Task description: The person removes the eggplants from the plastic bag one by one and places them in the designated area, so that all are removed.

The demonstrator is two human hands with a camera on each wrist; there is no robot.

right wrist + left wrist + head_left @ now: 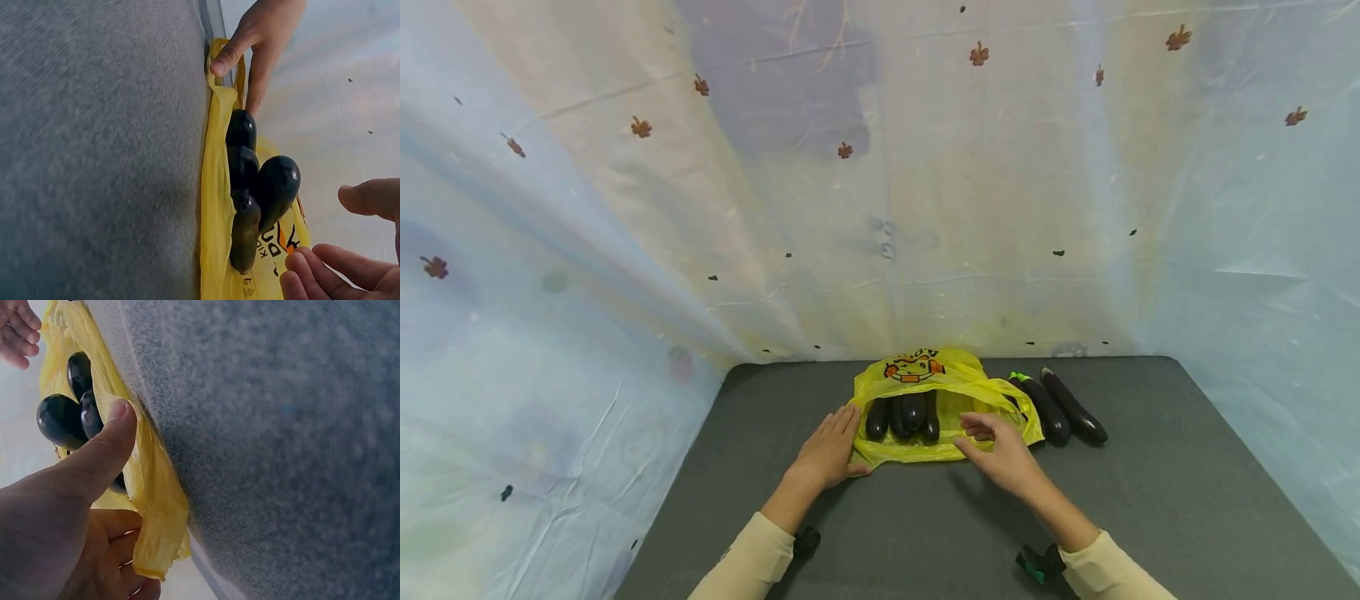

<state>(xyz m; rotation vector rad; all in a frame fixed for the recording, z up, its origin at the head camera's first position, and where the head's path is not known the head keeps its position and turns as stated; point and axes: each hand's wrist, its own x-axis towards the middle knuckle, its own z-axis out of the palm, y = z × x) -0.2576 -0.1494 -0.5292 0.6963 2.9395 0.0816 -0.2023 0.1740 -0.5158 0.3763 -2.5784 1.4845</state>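
A yellow plastic bag [966, 371] with a cartoon print lies on the grey table, its mouth facing me. Several dark eggplants [913, 411] rest inside, their glossy round ends toward the opening. My left hand [829, 450] touches the bag's left side with fingers stretched out; in the left wrist view its thumb [115, 434] lies along the bag's edge. Over the right part of the mouth is my right hand [1003, 458], fingers loosely bent and holding nothing. Just right of the bag lie two more eggplants [1075, 408], side by side.
The grey table [925, 533] reaches back to a pale printed plastic sheet [925, 300] hanging behind it. More sheeting [550, 375] drapes along the left side. A dark strap [1041, 564] is at my right wrist, with another dark band [807, 543] at the left.
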